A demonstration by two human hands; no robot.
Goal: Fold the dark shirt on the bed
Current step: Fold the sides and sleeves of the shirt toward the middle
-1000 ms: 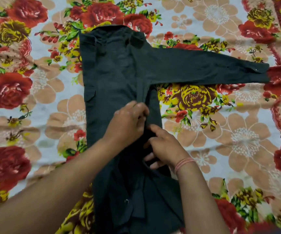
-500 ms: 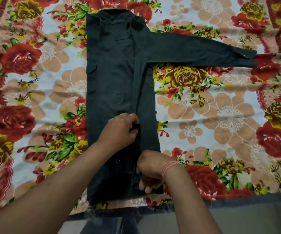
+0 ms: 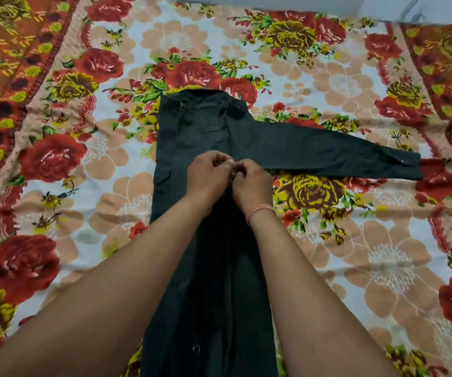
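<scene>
The dark shirt [image 3: 205, 148] is laid lengthwise on the floral bedsheet [image 3: 355, 254], collar away from the person, one sleeve [image 3: 336, 156] stretched out to the right. No writing or label can be read. The left hand [image 3: 208, 176] and right hand [image 3: 250, 183] are met at the shirt's middle, fingers curled and pinched on the fabric. A pink thread band [image 3: 258, 210] is worn on the right wrist.

bedspread [image 3: 110, 164] open both sides — sleeve [image 3: 328, 151] crosses right
</scene>
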